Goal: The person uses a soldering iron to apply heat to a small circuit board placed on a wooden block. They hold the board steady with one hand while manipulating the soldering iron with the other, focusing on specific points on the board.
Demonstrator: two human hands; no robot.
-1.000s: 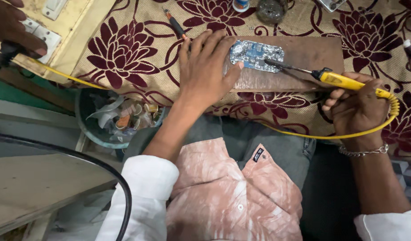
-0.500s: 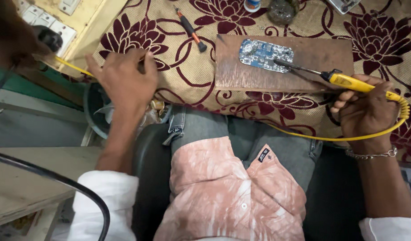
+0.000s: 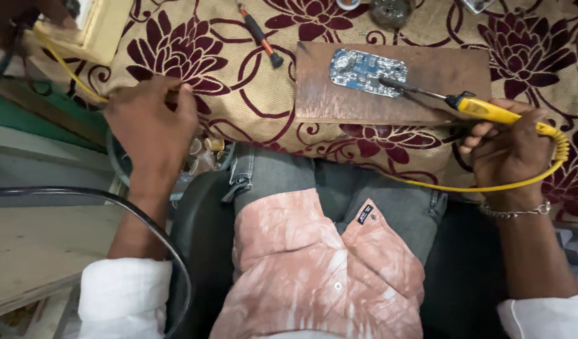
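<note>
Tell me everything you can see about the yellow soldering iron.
The soldering iron has a yellow plastic-looking handle, a short black collar and a thin dark metal shaft. It lies nearly level, tip pointing left. The right hand grips the handle. The tip rests on or just over the right end of the blue circuit board, which lies on a brown wooden board. A yellow cord loops from the handle's back end and runs left across the flowered cloth.
</note>
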